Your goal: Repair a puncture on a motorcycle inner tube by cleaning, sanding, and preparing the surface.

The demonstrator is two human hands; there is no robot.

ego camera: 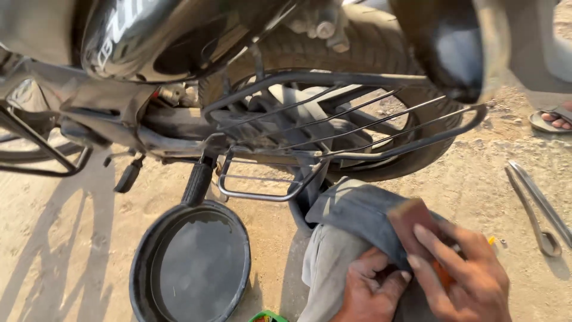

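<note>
One motorcycle [179, 53]; below it one basin [190, 262], one tube [357, 209], two hands [369, 292] [471, 274]; right of it, two tyre levers [539, 209].

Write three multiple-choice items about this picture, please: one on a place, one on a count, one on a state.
1. Where does the black basin stand?
A. on the ground below the footrest
B. on the motorcycle seat
C. on the person's knee

2. How many metal tyre levers lie on the ground at the right?
A. none
B. two
C. five

3. What is the right hand doing?
A. hanging free
B. pressing a brown block on the rubber tube
C. gripping the wheel

Answers: 1 A, it sits on the dirt by the motorcycle. 2 B, two bars lie together. 3 B, its fingers lie on the brown block over the rubber tube, which the left hand holds.
</note>
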